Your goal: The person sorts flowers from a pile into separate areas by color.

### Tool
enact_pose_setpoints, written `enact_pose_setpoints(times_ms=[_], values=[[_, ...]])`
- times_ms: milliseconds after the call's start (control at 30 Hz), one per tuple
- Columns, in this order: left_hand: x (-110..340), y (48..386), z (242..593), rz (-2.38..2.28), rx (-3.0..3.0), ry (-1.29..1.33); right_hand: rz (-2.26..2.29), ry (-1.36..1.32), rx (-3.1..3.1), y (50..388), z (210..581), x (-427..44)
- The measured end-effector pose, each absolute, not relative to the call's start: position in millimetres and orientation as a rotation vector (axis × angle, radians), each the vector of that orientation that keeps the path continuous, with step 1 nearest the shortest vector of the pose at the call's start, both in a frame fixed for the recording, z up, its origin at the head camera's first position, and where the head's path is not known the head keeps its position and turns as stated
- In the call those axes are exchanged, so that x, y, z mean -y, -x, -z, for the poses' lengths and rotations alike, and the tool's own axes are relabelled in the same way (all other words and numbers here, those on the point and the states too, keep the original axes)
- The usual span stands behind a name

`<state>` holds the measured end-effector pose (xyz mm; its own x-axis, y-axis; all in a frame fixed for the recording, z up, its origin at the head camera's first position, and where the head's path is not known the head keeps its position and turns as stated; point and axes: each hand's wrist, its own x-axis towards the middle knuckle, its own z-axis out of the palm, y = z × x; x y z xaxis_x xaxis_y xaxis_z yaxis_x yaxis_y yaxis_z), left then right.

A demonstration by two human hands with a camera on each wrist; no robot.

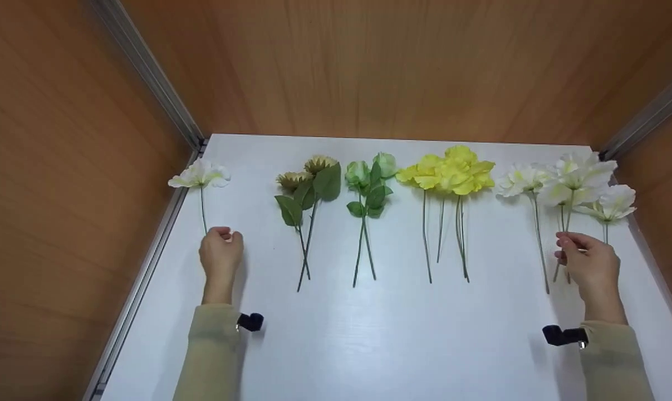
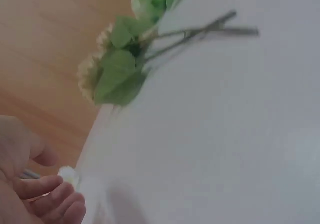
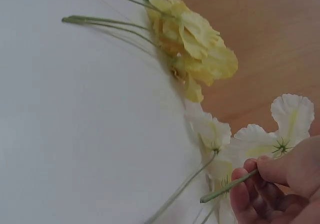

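Observation:
My left hand point(image 1: 221, 252) holds the stem of a white artificial flower point(image 1: 199, 174) near the left edge of the table, its bloom pointing away from me. In the left wrist view, the curled fingers point(image 2: 52, 196) partly hide this stem, and a bit of the white bloom point(image 2: 69, 176) shows past them. On the far right, my right hand point(image 1: 590, 264) pinches another white flower point(image 1: 578, 170) by its stem between thumb and fingers. The cut end of that stem point(image 3: 220, 191) sticks out past the fingertips. Several other white flowers point(image 1: 522, 179) lie around and beneath it.
Between the hands lie two brownish flowers with large leaves point(image 1: 305, 186), two green roses point(image 1: 359, 175) and several yellow flowers point(image 1: 458, 170), blooms toward the back. Wooden panels point(image 1: 358, 67) enclose the white table point(image 1: 402, 340), with metal rails point(image 1: 146, 278) along the side.

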<state>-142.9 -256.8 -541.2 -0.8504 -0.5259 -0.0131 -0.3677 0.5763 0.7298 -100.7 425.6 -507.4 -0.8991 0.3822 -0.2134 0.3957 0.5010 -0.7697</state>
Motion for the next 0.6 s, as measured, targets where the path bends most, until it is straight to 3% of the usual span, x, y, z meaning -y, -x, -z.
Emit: enact_pose_setpoints(times_ms=[233, 600], values=[[296.4, 156.1, 554.2, 0.780, 2.686, -0.801, 1.207, -0.763, -2.769, 96.2, 514.8, -446.1], [318.9, 175.4, 563.4, 0.622, 2.800, -0.791, 1.012, -0.781, -2.808, 95.4, 532.6, -458.0]])
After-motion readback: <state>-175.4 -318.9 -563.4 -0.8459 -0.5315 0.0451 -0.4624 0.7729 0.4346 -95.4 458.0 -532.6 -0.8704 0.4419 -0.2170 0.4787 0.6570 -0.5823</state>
